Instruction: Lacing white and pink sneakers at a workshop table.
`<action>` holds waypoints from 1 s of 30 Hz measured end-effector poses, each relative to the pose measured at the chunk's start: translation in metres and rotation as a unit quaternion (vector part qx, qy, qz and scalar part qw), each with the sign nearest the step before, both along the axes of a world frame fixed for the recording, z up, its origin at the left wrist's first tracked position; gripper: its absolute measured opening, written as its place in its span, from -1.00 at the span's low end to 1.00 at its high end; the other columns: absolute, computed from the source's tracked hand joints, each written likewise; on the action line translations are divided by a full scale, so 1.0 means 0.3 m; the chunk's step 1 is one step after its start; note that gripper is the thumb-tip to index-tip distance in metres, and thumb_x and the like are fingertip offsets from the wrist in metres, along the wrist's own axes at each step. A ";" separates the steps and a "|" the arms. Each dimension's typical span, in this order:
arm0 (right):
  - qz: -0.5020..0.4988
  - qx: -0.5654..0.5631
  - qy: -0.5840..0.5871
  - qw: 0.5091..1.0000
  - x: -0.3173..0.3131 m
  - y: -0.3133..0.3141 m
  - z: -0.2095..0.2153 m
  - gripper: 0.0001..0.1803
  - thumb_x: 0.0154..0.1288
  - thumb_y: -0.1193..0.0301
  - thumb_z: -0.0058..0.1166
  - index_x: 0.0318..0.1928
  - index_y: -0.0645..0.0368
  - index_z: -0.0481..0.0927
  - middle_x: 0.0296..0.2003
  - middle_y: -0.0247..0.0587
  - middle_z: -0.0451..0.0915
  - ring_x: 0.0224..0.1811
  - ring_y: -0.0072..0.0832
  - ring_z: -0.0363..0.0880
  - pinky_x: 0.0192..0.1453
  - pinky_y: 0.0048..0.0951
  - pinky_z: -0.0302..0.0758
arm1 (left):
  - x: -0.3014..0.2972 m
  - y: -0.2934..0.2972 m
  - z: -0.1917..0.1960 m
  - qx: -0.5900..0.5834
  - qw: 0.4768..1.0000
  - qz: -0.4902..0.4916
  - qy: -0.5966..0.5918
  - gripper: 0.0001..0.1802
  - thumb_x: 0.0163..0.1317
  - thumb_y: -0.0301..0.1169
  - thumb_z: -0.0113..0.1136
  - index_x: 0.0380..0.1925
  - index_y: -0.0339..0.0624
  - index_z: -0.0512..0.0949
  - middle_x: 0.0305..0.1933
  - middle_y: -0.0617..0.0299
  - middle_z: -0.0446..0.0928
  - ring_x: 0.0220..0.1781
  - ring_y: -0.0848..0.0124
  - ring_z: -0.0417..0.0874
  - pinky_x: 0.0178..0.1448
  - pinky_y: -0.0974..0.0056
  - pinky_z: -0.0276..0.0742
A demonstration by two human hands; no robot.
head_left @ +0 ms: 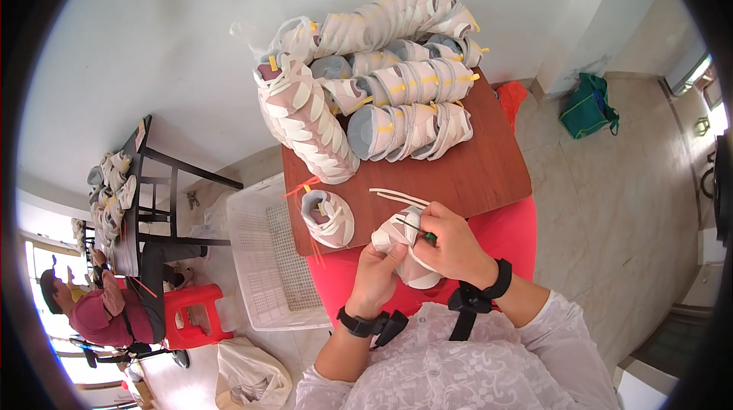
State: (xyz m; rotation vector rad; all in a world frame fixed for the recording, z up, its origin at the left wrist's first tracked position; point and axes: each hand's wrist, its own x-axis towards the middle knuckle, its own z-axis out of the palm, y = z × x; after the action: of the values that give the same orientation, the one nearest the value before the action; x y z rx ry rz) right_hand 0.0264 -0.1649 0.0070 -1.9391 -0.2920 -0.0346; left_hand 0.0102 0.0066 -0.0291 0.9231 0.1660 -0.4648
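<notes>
The left hand (pixel 374 276) grasps a small pale shoe upper (pixel 393 233), its thumb pressed on the side, while the right hand (pixel 458 246) is closed around a thin metal tool (pixel 432 238) with a green handle, its shaft lying across the top of that same upper. The upper is held in front of the person's body, at the near edge of a reddish-brown surface (pixel 458 177). A white lace (pixel 397 194) runs out beside the right fingers toward the surface; whether those fingers pinch it as well, I cannot tell. Black straps (pixel 500 280) circle both wrists. To the left of the hands, near the corner of the surface, sits another shoe (pixel 330 219), beige and pink, with a red cord (pixel 305 185) beside it. Farther back, rows of nested shoes (pixel 416 131) with yellow tabs lie on the surface, and one long row (pixel 305 120) slants along its left side. A white plastic basket (pixel 241 257) stands on the floor to the left. Beyond it, a co-worker (pixel 114 311) sits on a red stool (pixel 200 311) at a black table (pixel 136 181) with more shoes. A green bag (pixel 586 108) rests on the floor at the right.
</notes>
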 end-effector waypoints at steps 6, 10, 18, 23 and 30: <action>-0.015 -0.007 0.005 1.000 0.002 0.000 -0.017 -0.84 0.04 0.49 0.12 -0.38 0.35 0.52 -0.32 -0.01 0.44 -0.32 -0.14 0.49 -0.26 -0.24 0.43 | 0.003 -0.005 -0.008 -0.004 1.000 0.003 0.002 -0.70 0.32 -0.50 0.12 0.05 -0.26 0.48 0.01 0.23 0.57 0.00 0.45 0.58 0.10 0.29 0.50; -0.013 0.036 -0.028 0.999 -0.015 -0.062 0.009 -0.75 0.09 0.45 0.21 -0.21 0.30 0.59 -0.23 -0.04 0.50 -0.22 -0.18 0.54 -0.17 -0.31 0.48 | 0.026 0.032 0.024 0.004 0.999 0.033 -0.022 -0.70 0.35 -0.45 0.09 0.07 -0.24 0.47 -0.02 0.20 0.59 -0.02 0.42 0.60 0.09 0.27 0.52; 0.053 0.013 0.089 0.995 -0.093 -0.133 0.028 -0.77 0.20 0.43 0.19 -0.17 0.30 0.60 -0.32 -0.13 0.61 -0.28 -0.38 0.59 -0.20 -0.44 0.48 | 0.026 0.038 0.009 0.010 0.999 0.035 -0.036 -0.66 0.39 -0.40 0.04 0.14 -0.22 0.40 -0.08 0.15 0.62 -0.03 0.36 0.63 0.09 0.21 0.55; 0.039 0.084 0.176 0.980 -0.110 -0.148 -0.002 -0.84 0.23 0.47 0.18 -0.21 0.29 0.59 -0.39 -0.30 0.59 -0.38 -0.64 0.48 -0.28 -0.57 0.40 | 0.024 0.023 0.018 0.007 0.999 0.009 -0.040 -0.63 0.40 -0.41 0.02 0.18 -0.22 0.35 -0.07 0.12 0.62 -0.01 0.33 0.63 0.12 0.17 0.55; -0.043 0.201 0.215 0.955 -0.105 -0.067 -0.037 -0.84 0.25 0.41 0.20 -0.32 0.26 0.54 -0.43 -0.48 0.52 -0.37 -0.73 0.40 -0.29 -0.62 0.36 | -0.017 -0.026 -0.032 0.041 0.997 0.031 -0.064 -0.63 0.41 -0.40 -0.01 0.18 -0.20 0.32 -0.07 0.07 0.61 0.00 0.30 0.62 0.13 0.15 0.55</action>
State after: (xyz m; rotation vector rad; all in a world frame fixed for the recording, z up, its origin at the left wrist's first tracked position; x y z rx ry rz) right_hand -0.0049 -0.1849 -0.0042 -1.5041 0.0875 0.2507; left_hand 0.0052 -0.0010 -0.0387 1.0218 0.0975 -0.3432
